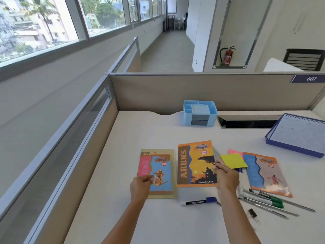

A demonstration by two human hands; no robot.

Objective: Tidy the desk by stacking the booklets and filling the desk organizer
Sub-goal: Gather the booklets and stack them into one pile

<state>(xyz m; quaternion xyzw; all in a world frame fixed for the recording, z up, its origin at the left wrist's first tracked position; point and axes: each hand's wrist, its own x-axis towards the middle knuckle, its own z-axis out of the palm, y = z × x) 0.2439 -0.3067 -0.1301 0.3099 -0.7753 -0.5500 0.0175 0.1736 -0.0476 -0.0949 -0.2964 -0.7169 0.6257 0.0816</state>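
Clutter across a pale, wood-grained desk [158, 217], walled in by beige fabric partitions [193, 90]. Grips the lower-left corner of a glossy blue booklet [161, 166] with the left hand [140, 186], thumb on the cover, fingers curled at the edge; that booklet flat on a larger tan one [173, 173]. Pinches the right edge of the orange booklet [195, 164] between thumb and fingertips of the right hand [226, 178], just beside the blue one, with a grey flap [216, 154] raised above the fingers. Crowding that side: a square yellow pad [233, 161] just beside the knuckles, a pink pad [234, 151] peeking out behind it, blue pens [240, 170] under it. Farther right, a third booklet [267, 173], flat and skewed. Near the right wrist, a blue-capped marker [198, 202]; along the third booklet's near edge, green-capped markers [265, 199] and slim metallic pens [281, 210], fanned out; closest, a black binder clip [252, 213]. Boxy blue plastic organizer [200, 113], split into compartments, at the far edge against the partition, well apart from the booklets, beside a long cable slot [246, 122]. Spiral-bound calendar [299, 132] far right.
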